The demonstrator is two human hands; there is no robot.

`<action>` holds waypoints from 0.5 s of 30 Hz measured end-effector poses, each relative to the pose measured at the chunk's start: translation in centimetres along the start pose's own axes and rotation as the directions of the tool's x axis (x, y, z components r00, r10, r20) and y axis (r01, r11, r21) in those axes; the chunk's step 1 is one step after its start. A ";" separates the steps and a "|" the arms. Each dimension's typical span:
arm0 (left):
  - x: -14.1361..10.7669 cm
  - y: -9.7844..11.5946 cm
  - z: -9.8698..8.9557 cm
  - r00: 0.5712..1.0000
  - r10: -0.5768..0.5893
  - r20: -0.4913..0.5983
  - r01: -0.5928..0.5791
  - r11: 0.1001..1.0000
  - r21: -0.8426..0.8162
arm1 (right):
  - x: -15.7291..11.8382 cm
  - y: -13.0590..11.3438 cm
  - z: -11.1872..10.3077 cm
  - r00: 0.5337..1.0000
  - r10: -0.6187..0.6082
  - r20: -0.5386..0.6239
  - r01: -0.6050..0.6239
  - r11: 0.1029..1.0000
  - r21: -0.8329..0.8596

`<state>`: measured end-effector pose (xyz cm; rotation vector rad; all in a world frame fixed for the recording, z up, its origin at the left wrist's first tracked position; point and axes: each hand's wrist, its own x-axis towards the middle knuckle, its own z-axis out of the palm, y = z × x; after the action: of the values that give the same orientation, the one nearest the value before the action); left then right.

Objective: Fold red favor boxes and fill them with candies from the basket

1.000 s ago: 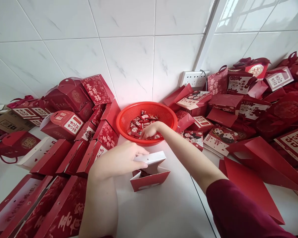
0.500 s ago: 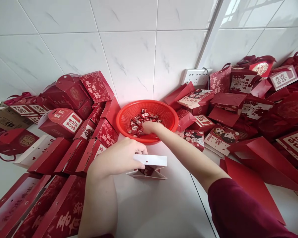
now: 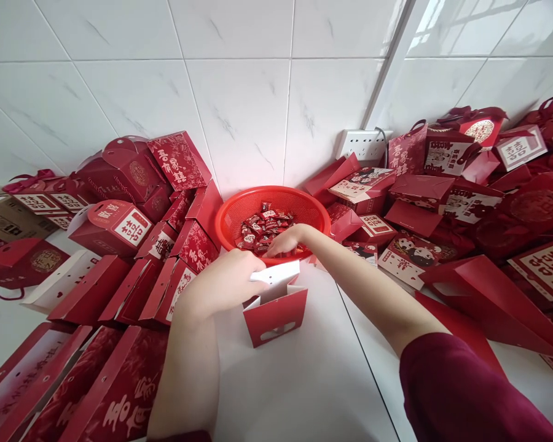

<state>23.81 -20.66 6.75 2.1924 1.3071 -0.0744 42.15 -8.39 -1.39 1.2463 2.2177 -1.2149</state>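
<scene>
My left hand (image 3: 233,277) is closed on the white inner flap of a small red paper gift bag (image 3: 276,316), thumb inside the flap. The bag stands tilted on the table with its mouth open, and its inside is mostly hidden from me. Just behind it sits a red plastic colander (image 3: 228,205) with many wrapped candies (image 3: 270,222) in red wrappers. My right hand (image 3: 286,240) is inside the colander near its front rim, over the candies. Its fingers are pressed together and point down to the left; what they hold, if anything, is hidden.
Rows of red gift bags (image 3: 129,380) stand at the left, with handled boxes (image 3: 115,227) behind them. Red boxes and bags (image 3: 424,190) are heaped on the right. A white power strip (image 3: 362,144) leans by the tiled wall. A seam runs across the white table (image 3: 317,380).
My left hand has turned and lifted the bag's flap, so the bag's red front now shows. My right hand has drawn back from the middle of the candies toward the colander's front rim.
</scene>
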 end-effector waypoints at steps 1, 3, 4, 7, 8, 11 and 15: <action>0.0 -0.1 0.0 1.000 -0.005 -0.004 0.005 1.000 -0.009 | -0.6 -0.1 -0.1 0.998 -0.060 -0.017 0.061 0.998 0.031; 0.1 -0.2 0.0 1.000 0.005 -0.024 -0.005 1.000 -0.004 | -1.9 -0.1 -0.1 0.980 -0.177 -0.088 0.184 0.981 0.069; 0.1 -0.2 0.0 0.999 0.025 -0.031 -0.025 1.000 0.007 | -2.5 0.0 0.0 0.964 -0.229 -0.134 0.241 0.967 0.081; 0.1 -0.2 -0.1 0.993 0.116 -0.033 -0.115 0.993 0.040 | -4.7 0.3 0.9 0.895 -0.331 -0.298 0.374 0.922 0.100; 0.0 -0.1 -0.1 0.988 0.151 -0.037 -0.149 0.988 0.048 | -5.4 0.4 1.4 0.855 -0.353 -0.381 0.421 0.900 0.112; -0.3 0.0 -0.2 0.971 0.231 -0.068 -0.228 0.972 0.047 | -7.9 0.3 3.6 0.641 -0.381 -0.666 0.625 0.762 0.166; -0.3 0.0 -0.1 0.963 0.259 -0.077 -0.258 0.966 0.021 | -12.4 -1.0 6.9 0.400 -0.268 -0.876 0.771 0.615 0.164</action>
<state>23.60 -20.82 6.91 2.3767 1.0512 0.1075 47.52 -20.91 2.82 1.4997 3.3115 -1.9834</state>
